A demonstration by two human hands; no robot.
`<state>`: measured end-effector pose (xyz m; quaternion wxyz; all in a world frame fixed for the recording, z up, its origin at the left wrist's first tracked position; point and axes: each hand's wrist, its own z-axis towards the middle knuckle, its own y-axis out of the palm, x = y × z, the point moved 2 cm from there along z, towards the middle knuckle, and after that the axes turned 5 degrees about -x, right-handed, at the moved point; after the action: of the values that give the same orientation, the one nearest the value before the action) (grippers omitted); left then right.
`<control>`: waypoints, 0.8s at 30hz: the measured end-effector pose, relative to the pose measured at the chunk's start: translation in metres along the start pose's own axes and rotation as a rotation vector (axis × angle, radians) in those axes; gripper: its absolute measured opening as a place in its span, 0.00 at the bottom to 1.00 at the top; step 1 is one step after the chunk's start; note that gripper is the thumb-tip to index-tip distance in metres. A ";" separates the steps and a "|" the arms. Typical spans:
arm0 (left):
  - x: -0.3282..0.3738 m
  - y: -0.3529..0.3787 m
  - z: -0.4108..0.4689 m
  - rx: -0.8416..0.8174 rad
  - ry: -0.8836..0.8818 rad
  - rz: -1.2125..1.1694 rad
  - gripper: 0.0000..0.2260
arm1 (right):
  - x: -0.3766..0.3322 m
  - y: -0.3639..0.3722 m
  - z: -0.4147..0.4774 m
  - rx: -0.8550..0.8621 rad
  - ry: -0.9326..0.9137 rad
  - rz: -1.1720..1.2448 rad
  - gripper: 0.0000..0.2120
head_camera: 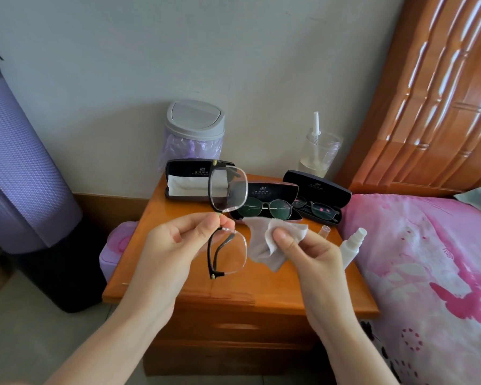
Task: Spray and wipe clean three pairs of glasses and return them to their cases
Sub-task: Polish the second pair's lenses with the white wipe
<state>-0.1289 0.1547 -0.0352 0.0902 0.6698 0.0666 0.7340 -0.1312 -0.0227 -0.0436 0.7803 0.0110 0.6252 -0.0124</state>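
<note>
My left hand (175, 240) pinches the bridge of clear-lensed glasses with black temples (228, 190), held on end above the wooden nightstand (261, 287). My right hand (303, 245) grips a crumpled white wiping cloth (264, 243) just right of the lower lens, apart from it. Three open cases stand at the back: a left case (189, 179) with a white cloth inside, a middle case (272, 190) with dark round glasses (267, 208), and a right black case (317, 190) with dark-framed glasses (317, 209). A white spray bottle (353, 245) lies at the nightstand's right edge, its clear cap (325, 232) beside it.
A grey-lidded small bin (195, 129) with a purple liner and a clear jar (320, 151) holding a nozzle stand against the wall. A bed with a pink cover (428, 259) adjoins on the right. A purple rolled mat (17, 162) and a lilac box (117, 245) are on the left.
</note>
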 end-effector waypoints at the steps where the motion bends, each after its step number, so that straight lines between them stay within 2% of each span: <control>1: 0.001 0.000 0.000 -0.015 0.011 0.032 0.11 | -0.003 -0.001 0.004 0.018 -0.014 -0.009 0.12; 7: 0.005 -0.002 0.001 -0.083 0.056 0.198 0.10 | -0.021 0.002 0.021 -0.048 -0.086 -0.017 0.10; 15: 0.004 0.000 0.002 -0.162 0.062 0.311 0.06 | -0.017 0.012 0.024 -0.187 0.025 -0.018 0.12; 24: 0.002 -0.002 0.004 -0.180 0.065 0.341 0.07 | -0.014 0.014 0.022 -0.156 0.107 0.060 0.15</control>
<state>-0.1245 0.1571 -0.0332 0.0218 0.6364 -0.1109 0.7630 -0.1119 -0.0093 -0.0249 0.7442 -0.0303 0.6645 0.0604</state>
